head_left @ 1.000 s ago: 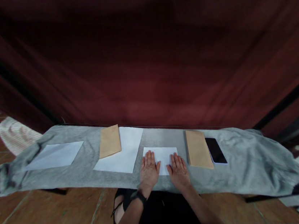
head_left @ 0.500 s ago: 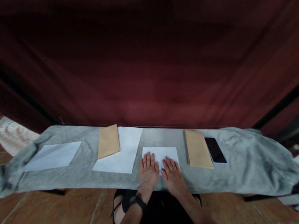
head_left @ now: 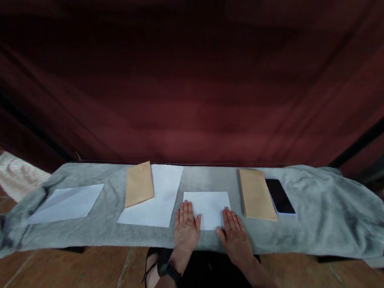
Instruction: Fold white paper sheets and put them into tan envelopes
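A small white sheet of paper (head_left: 210, 204), perhaps folded, lies flat on the grey cloth in front of me. My left hand (head_left: 185, 226) rests palm down over its left edge, fingers stretched out and pointing away from me. At the paper's lower right edge, my right hand (head_left: 235, 234) lies flat as well, its thumb held apart from the fingers. Neither hand grips anything. To the right of my right hand is a stack of brown envelopes (head_left: 257, 196). Left of my left hand lies a larger white sheet (head_left: 164, 189) with a brown envelope (head_left: 138, 185) on part of it.
A grey cloth (head_left: 101, 230) covers the long, narrow surface. Another white sheet (head_left: 67, 203) lies at the far left. A dark-screened phone (head_left: 280, 196) sits beside the envelope stack. Behind rises a dark red fabric panel (head_left: 186, 93); below is a tiled floor (head_left: 71, 275).
My hands have moved apart from the middle of the small paper to its left and right edges, uncovering more of it. The view has shifted slightly.
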### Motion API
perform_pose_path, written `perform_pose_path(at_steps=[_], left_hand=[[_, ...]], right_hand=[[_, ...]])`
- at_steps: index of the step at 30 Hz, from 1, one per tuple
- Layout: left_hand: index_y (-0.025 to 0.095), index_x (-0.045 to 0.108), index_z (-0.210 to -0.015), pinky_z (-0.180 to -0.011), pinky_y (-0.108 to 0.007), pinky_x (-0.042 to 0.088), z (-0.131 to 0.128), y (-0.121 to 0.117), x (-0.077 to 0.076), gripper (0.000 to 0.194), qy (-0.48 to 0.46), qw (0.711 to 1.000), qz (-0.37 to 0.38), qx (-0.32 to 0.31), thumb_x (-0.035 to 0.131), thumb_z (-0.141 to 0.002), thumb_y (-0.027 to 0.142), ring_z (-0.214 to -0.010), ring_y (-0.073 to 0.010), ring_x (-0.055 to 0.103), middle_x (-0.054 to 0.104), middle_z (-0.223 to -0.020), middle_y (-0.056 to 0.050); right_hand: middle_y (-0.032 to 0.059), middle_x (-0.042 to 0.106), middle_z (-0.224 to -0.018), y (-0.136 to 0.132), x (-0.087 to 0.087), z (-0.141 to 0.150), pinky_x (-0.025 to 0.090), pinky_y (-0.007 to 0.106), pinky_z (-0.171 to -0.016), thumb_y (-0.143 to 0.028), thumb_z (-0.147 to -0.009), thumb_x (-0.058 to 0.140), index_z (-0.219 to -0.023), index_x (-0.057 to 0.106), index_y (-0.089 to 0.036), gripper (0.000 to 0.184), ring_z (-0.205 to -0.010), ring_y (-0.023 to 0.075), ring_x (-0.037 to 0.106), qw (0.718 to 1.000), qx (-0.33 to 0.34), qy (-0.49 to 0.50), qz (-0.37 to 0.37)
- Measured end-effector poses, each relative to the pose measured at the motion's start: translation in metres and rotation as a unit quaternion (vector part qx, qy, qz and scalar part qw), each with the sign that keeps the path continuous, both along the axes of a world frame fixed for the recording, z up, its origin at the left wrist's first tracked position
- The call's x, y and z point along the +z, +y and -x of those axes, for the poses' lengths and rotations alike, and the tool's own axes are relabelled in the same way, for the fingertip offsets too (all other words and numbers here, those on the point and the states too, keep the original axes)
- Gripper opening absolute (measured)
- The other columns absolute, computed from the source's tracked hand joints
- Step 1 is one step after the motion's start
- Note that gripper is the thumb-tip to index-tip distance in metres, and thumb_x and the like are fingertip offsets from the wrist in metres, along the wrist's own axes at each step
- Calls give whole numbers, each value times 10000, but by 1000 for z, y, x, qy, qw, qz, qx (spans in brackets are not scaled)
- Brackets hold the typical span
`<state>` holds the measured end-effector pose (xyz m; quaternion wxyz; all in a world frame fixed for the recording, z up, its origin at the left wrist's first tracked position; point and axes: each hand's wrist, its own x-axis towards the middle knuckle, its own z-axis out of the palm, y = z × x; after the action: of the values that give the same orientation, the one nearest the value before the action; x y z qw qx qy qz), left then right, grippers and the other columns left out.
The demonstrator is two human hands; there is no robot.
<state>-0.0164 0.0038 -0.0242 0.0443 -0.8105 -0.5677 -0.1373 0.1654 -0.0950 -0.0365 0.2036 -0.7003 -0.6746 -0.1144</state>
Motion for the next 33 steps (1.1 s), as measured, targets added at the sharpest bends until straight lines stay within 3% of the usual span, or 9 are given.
perform_pose_path(at_steps=[9,14,17,24,28,33], left_hand=[[12,438,-1463,-1202,-502,265,-4,-7,6,691,-9,1000,15,25,286,-1009,511,-1462,-330,328,384,-1544,-226],[140,396,-1511,-1229,-478,209,-39,-6,8,585,0,996,38,-76,286,-1026,448,-1500,-260,250,327,-1599,-112],[141,373,-1522,-1232,-456,206,-54,0,7,592,1,993,61,-104,297,-1023,452,-1498,-244,260,328,-1600,-105],[148,320,-1546,-1227,-457,207,-37,19,7,594,-1,995,48,-85,269,-1023,424,-1498,-235,262,361,-1585,-110],[148,346,-1537,-1225,-461,205,-27,19,11,573,16,996,47,-73,279,-1016,376,-1494,-249,271,333,-1599,-110],[243,363,-1534,-1214,-488,220,-26,18,16,541,27,995,52,-86,323,-996,293,-1495,-255,268,327,-1608,-78]], right_hand=[[195,433,-1529,-10,1,-4,337,480,-1159,-472,-1034,336,-1536,321,-80,637,-1404,299,422,1000,-7,4,17],[202,429,-1529,-9,2,-4,333,487,-1159,-454,-1036,335,-1522,352,-74,617,-1400,302,427,1000,-10,-3,23],[201,441,-1521,-8,4,-3,335,490,-1156,-444,-1036,338,-1507,383,-73,601,-1396,303,433,1000,-11,-5,27],[198,438,-1522,-10,3,-4,333,477,-1163,-456,-1034,348,-1519,358,-63,624,-1402,296,427,1000,-12,0,24],[178,460,-1510,7,5,4,313,508,-1167,-379,-1046,315,-1479,444,-94,533,-1409,288,422,998,-28,30,42],[86,436,-1540,57,18,23,267,436,-1197,-340,-1058,261,-1471,467,-169,493,-1439,212,382,990,19,73,120]])
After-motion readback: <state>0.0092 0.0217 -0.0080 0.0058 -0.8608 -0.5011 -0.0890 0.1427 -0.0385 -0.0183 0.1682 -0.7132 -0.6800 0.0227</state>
